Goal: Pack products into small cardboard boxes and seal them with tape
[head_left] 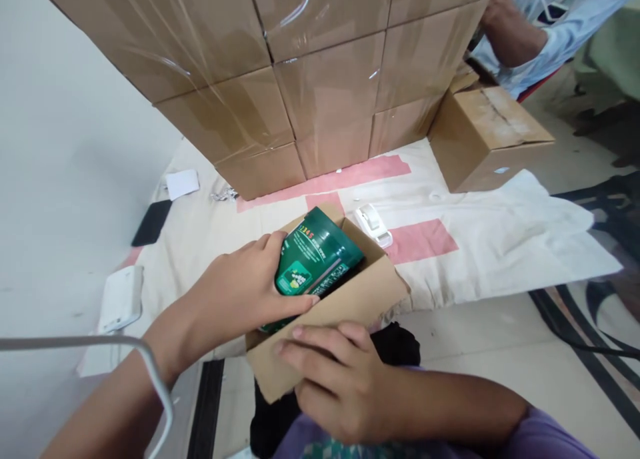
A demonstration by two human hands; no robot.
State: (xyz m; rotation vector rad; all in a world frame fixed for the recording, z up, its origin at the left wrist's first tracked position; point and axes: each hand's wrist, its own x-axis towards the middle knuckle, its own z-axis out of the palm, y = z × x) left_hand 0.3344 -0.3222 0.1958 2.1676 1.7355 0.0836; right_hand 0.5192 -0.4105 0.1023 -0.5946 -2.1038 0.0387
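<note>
My left hand (pixel 240 292) grips a green packet (pixel 315 259) with white and yellow print, tilted and partly inside a small open cardboard box (pixel 360 299). My right hand (pixel 340 379) is closed on the box's near side, fingers pressed over its lower flap. The box sits close to my lap, above a dark cloth. The packet's lower end is hidden by the box wall and my fingers.
A tall stack of plastic-wrapped cartons (pixel 300 72) stands behind on a cream and pink sheet (pixel 450 245). A single carton (pixel 485 139) sits at right beside another person's arm (pixel 515 32). A white tape dispenser (pixel 373 224), a white device (pixel 120 299) and a card (pixel 183 183) lie around.
</note>
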